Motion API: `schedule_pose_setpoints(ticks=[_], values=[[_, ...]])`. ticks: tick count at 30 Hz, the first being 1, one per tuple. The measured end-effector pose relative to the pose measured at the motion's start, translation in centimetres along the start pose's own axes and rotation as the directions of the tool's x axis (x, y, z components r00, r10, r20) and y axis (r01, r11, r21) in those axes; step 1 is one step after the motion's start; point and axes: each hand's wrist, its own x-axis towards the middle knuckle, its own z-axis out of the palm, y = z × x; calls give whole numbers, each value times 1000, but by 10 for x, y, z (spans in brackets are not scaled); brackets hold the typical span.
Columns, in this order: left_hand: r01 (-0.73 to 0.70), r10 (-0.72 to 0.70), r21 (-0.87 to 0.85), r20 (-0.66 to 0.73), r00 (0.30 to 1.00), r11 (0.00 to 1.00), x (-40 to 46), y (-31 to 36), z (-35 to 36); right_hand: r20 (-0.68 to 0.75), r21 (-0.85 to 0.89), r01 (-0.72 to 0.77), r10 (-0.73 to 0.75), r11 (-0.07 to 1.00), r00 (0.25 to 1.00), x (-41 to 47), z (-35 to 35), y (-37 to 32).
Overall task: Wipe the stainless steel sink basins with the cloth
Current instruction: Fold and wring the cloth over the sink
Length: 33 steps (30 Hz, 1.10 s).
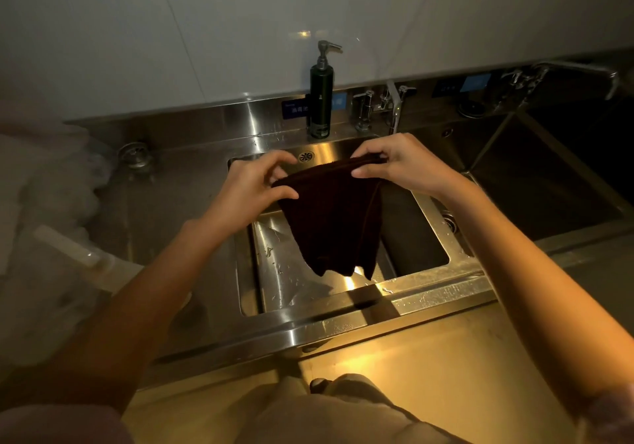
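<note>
Forearms reached in from the near edge. Left hand [252, 188] and right hand [399, 165] each pinched a top corner of dark cloth [334, 218], held spread, hanging straight down over middle sink basin [274, 272], not touching steel. Soap dispenser [321, 100] stood behind.
</note>
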Motion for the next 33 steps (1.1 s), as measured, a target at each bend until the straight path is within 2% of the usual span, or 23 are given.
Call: schedule_pose_setpoints(ticks=[3, 7, 10, 14, 21, 28, 33], values=[[-42, 38, 114, 35, 999, 993, 5, -1, 0, -6, -101, -29, 28, 994, 1000, 2, 10, 13], [19, -39, 261, 70, 997, 965, 3, -10, 8, 14, -301, -4, 9, 954, 1000, 8, 36, 29], [52, -88, 380, 77, 993, 923, -10, -24, 19, 53, -347, 20, -2, 938, 999, 10, 58, 34], [123, -190, 453, 104, 976, 883, -36, -37, 33, 98, -394, 71, -35, 916, 995, 12, 85, 37], [135, -199, 430, 109, 974, 893, -81, -35, 38, 85, -373, 143, -119, 917, 989, -7, 113, 34], [-14, -63, 342, 212, 975, 940, -106, -21, 24, 55, -386, 145, -134, 911, 989, -55, 116, 15], [-94, 15, 316, 245, 969, 944, -130, -18, 23, 25, -442, 67, -62, 894, 998, -84, 125, -6]])
